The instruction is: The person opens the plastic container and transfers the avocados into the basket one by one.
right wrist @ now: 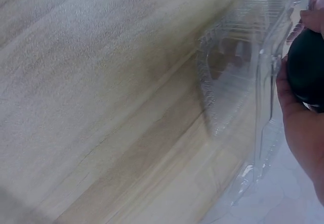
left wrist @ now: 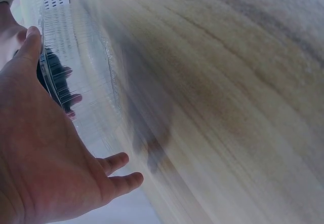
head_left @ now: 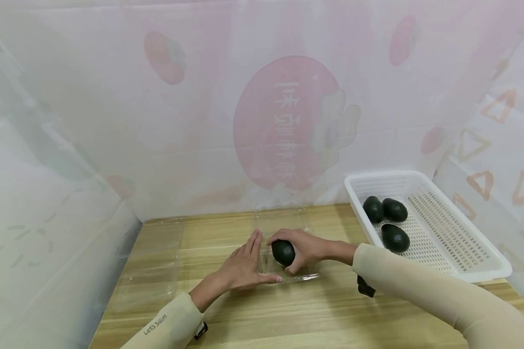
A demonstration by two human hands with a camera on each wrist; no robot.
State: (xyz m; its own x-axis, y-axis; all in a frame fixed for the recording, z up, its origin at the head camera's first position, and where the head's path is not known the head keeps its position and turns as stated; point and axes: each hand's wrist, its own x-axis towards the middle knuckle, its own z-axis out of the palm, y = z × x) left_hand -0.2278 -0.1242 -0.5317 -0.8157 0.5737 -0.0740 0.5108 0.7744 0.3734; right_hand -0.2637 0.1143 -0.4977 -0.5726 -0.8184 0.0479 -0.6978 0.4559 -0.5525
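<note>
My right hand point(head_left: 305, 246) grips a dark green avocado point(head_left: 283, 252) with thumb and fingers around its sides. It holds the fruit over a clear plastic clamshell box point(head_left: 306, 277), whose lid stands folded back toward the wall. In the right wrist view the avocado point(right wrist: 306, 67) appears at the level of the box's upper edge. Along the box's left side lies my left hand point(head_left: 243, 267), fingers extended and thumb reaching to the front rim. The left wrist view shows that thumb point(left wrist: 31, 44) against the edge of the transparent box point(left wrist: 86, 57).
A white perforated basket point(head_left: 467, 232) stands at the right with three avocados point(head_left: 395, 238) inside. More clear plastic packaging point(head_left: 153, 261) lies at the left of the wooden table point(head_left: 288, 320). Printed sheeting point(head_left: 201, 121) forms walls behind and at both sides.
</note>
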